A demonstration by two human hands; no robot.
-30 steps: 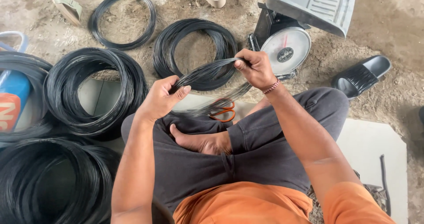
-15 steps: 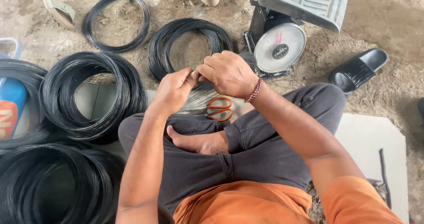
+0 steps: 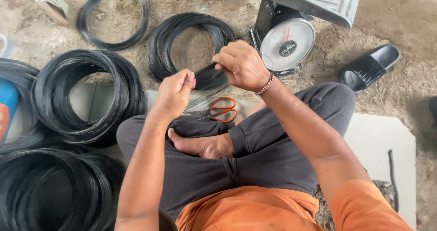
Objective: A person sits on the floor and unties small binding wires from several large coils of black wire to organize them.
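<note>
I sit cross-legged on the ground. My left hand (image 3: 175, 94) is closed around a thin bundle of black wire (image 3: 199, 104) that hangs down in front of my shin. My right hand (image 3: 241, 64) is raised just to its right, fingers pinched on the upper end of the same wire strands near the left fist. Orange-handled scissors (image 3: 222, 109) lie on the pale board below both hands, partly behind the wire.
A round-dial weighing scale (image 3: 287, 43) stands beyond my right hand. Several black wire coils lie around: one ahead (image 3: 159, 44), a thin one (image 3: 86, 26) farther left, thick ones (image 3: 54, 121) at my left. A black sandal (image 3: 368, 67) rests at right.
The wire bundle was stretched wide between my hands; then my right hand swung in to meet the left, and now it has lifted slightly while both stay close on the gathered strands.
</note>
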